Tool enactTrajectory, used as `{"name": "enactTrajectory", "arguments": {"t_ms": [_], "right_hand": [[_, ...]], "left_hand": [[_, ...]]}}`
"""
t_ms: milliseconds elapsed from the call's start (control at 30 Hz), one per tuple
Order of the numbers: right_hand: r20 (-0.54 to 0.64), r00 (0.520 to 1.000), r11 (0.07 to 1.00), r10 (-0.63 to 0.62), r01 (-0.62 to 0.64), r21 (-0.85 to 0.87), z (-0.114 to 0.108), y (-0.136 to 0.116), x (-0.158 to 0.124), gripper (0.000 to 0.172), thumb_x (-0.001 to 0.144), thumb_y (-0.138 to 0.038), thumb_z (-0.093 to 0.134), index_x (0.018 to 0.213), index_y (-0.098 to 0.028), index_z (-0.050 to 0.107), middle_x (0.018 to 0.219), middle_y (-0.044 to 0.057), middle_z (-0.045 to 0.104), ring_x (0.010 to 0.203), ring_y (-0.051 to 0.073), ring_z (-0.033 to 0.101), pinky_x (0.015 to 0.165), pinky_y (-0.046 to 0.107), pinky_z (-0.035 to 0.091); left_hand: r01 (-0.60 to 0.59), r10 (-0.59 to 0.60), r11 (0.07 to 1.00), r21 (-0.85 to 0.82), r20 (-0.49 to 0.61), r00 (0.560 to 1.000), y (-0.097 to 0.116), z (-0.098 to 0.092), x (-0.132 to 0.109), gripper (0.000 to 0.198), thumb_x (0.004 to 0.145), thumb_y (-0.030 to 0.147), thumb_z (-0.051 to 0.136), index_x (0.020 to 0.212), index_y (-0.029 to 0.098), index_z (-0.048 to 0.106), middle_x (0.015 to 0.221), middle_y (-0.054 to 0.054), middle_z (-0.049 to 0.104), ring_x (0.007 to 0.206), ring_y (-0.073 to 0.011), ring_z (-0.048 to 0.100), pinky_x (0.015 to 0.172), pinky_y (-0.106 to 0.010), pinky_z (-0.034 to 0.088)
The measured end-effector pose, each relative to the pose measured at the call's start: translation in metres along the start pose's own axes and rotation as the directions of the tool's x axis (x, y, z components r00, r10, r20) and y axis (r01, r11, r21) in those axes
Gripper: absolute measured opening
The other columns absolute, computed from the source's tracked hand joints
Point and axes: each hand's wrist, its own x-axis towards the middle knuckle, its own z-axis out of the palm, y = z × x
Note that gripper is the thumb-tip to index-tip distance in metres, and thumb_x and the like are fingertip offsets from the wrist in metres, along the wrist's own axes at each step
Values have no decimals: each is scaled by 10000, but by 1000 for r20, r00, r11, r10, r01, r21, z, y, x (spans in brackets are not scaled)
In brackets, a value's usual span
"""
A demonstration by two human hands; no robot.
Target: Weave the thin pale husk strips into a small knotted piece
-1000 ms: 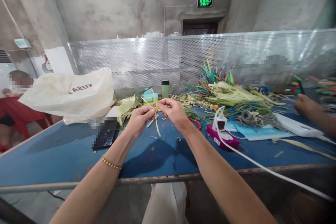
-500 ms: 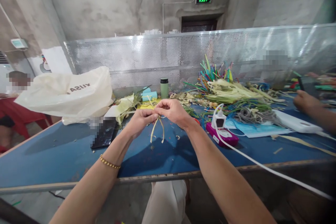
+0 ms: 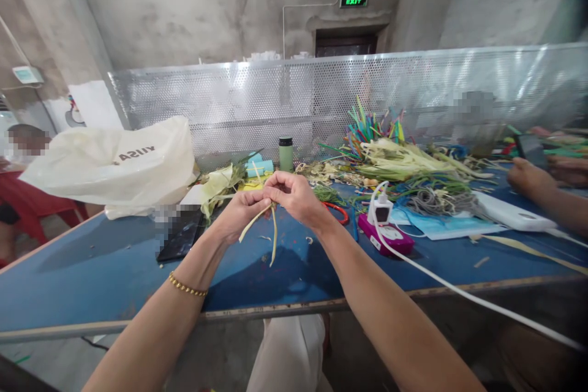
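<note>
Above the middle of the blue table [image 3: 110, 275], the left hand [image 3: 245, 211] and right hand [image 3: 294, 196] meet, and their closed fingertips cover the spot where the pale strips [image 3: 275, 233] come together, so whether these are knotted, or are one piece doubled over, cannot be told. Each hand is narrow, thumb and forefinger pinching the strips; the right hand's other fingers are curled, and those of the left are mostly hidden. Two ends hang just below the fingertips, one slanting left and one nearly straight down, and a short end pokes up behind them. Towards the left edge, a white bag [image 3: 124, 162] hides part of a seated person, and a dark flat device [image 3: 186, 236] is partly blurred out. At the right edge, another person's hand [image 3: 530, 177] is near a dark phone [image 3: 530, 150], the arm cut off by the frame. Blue tabletop (flecked with small scraps) runs from under the hands to the near edge and the near left corner. On the right, a purple socket block [image 3: 388, 237] and its white cable [image 3: 463, 291], which crosses the near edge, narrow the room; beyond the hands, a green bottle [image 3: 285, 156] and husks [image 3: 407, 162] line the far edge.
</note>
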Motion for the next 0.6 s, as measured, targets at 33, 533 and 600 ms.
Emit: {"name": "enactTrajectory", "arguments": {"t_ms": [33,533,600], "right_hand": [[-8,1000,1000,-1,1,6,1,0,0,185,799,-343,592,741,-168,578,649,2,575,576,111,533,543,243,438],[-514,821,884,-248,-25,-466,-21,13,8,228,876,-308,482,774,-163,625,805,72,621,781,171,532,729,287,411],[-349,933,927,-90,-49,-371,-19,14,8,250,861,-325,504,724,-157,627,665,37,603,644,150,513,619,260,392]], "left_hand": [[0,0,1000,-4,2,1000,-1,-1,0,258,732,376,719,674,127,688,625,-28,546,604,-112,438,586,-256,340],[-135,124,991,-21,-277,953,-6,-6,12,194,713,308,729,693,127,663,635,-12,580,583,-86,461,588,-231,343],[-151,146,988,13,-346,927,-7,-9,14,183,712,304,721,731,126,682,644,-20,602,580,-93,469,576,-236,339]]}}
